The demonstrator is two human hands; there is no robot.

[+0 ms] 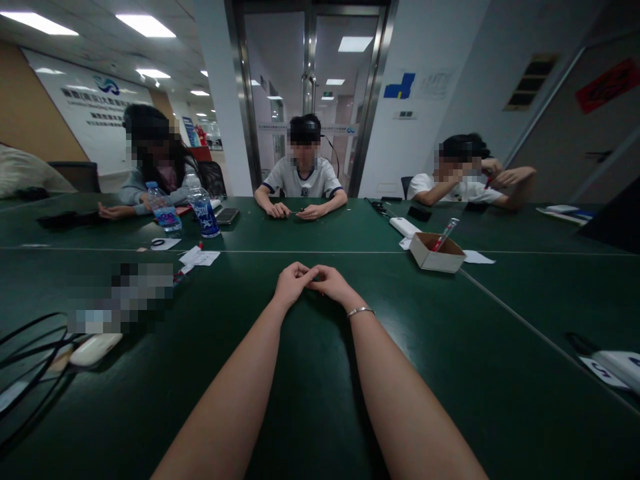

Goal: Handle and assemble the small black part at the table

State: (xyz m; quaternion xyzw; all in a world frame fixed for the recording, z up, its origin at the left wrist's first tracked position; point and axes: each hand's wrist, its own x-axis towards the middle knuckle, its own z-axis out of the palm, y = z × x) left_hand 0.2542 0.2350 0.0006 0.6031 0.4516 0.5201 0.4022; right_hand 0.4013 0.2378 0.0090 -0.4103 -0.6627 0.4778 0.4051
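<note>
Both my forearms reach out over the dark green table (320, 373). My left hand (291, 282) and my right hand (331, 281) meet at the table's middle, fingertips touching. Both have their fingers curled in a pinch. Whatever is between them is too small to make out. A thin silver bracelet (361, 311) sits on my right wrist. Nothing else lies within reach of the hands.
A small open cardboard box (437, 253) with a red-capped pen stands at right. Two water bottles (205, 212) and paper slips (199, 257) lie at left. A white device (95, 349) and black cables (30, 360) are near left. Three people sit across the table.
</note>
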